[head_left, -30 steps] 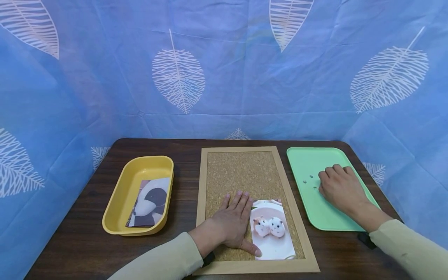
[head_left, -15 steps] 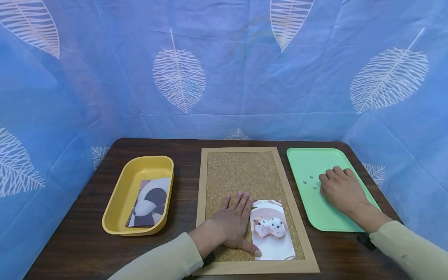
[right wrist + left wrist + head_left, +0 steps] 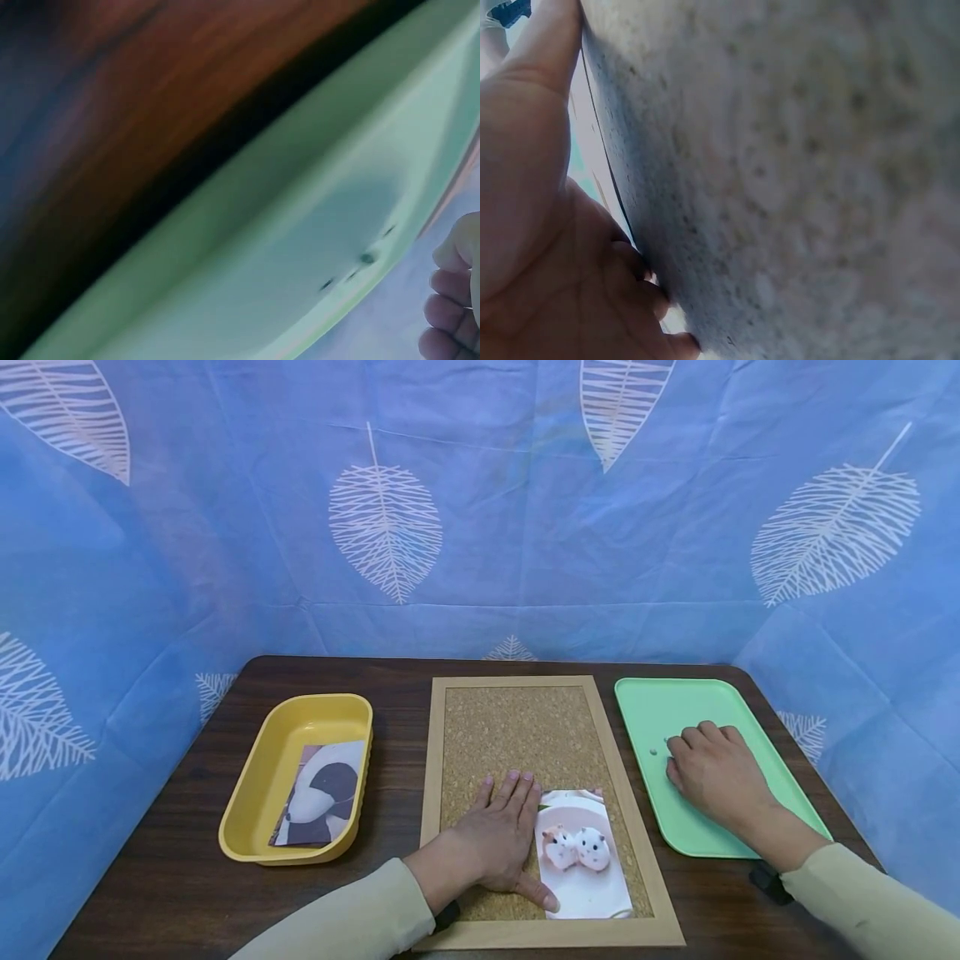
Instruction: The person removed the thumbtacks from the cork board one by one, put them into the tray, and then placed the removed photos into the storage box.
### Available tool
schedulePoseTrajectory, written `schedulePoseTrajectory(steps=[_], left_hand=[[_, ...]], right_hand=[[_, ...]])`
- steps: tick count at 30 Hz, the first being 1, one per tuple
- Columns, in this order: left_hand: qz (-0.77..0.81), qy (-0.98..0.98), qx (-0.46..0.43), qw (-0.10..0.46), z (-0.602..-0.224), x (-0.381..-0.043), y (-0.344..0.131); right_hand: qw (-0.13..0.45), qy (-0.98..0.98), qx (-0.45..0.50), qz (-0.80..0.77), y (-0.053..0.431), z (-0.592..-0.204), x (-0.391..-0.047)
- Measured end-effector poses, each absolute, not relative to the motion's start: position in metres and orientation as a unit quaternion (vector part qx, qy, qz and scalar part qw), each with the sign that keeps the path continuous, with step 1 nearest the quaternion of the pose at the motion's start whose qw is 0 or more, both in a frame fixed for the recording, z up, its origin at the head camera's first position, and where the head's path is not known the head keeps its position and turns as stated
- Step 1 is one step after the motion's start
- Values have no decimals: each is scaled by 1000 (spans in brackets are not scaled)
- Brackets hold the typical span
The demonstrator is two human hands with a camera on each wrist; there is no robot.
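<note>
My left hand [image 3: 498,839] lies spread on the cork board [image 3: 517,727]. Its thumb rests on a photo [image 3: 592,889] of two small white toy animals at the board's lower right. The left wrist view gives a close look at the blurred cork surface [image 3: 780,187], with the left palm [image 3: 547,225] at its side. Over the green tray [image 3: 780,810], my right hand [image 3: 720,781] points downward with curled fingers. Small dark pins [image 3: 366,259] lie on the tray near it; I cannot tell whether its fingertips hold one. A grey pin [image 3: 653,752] shows left of the knuckles.
On the left stands a yellow basin [image 3: 258,785] with another photo [image 3: 318,793] leaning inside. A light wooden frame [image 3: 433,760] borders the cork board. Everything sits on a dark wooden table [image 3: 172,860], with a blue leaf-patterned cloth [image 3: 480,510] hanging around it.
My right hand has shifted slightly left over the tray and now covers pins that showed beside it earlier. The left hand, board and photo have stayed put.
</note>
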State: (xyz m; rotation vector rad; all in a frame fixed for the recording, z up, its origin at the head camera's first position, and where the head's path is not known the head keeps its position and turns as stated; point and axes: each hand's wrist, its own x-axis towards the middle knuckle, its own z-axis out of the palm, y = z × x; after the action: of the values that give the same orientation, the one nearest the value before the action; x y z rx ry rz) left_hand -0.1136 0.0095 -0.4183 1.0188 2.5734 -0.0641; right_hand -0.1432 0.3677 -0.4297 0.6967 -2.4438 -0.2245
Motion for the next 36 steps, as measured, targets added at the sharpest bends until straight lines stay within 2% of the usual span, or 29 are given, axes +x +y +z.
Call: schedulePoseTrajectory(steps=[11,16,21,26,28,30,36], left_hand=[[0,913,362,189,-416,-115,8],[25,914,360,186,-416,-118,7],[103,923,342,145,-415,-126,8],[249,925,269,98,-414,-139,8],[323,910,236,106,-414,-145,5],[402,883,200,137,-413,-150,2],[632,720,46,283,-413,-158,-7]], right_hand=[[250,-919,303,-31,309,-428,-124],[213,-922,324,-20,292,-427,-114],[164,-925,341,-19,282,-428,-105],[127,-934,335,-11,278,-430,-97],[113,-938,328,-11,277,-430,-95],[100,-941,322,-10,277,-431,-93],[87,-945,316,0,275,-432,-88]])
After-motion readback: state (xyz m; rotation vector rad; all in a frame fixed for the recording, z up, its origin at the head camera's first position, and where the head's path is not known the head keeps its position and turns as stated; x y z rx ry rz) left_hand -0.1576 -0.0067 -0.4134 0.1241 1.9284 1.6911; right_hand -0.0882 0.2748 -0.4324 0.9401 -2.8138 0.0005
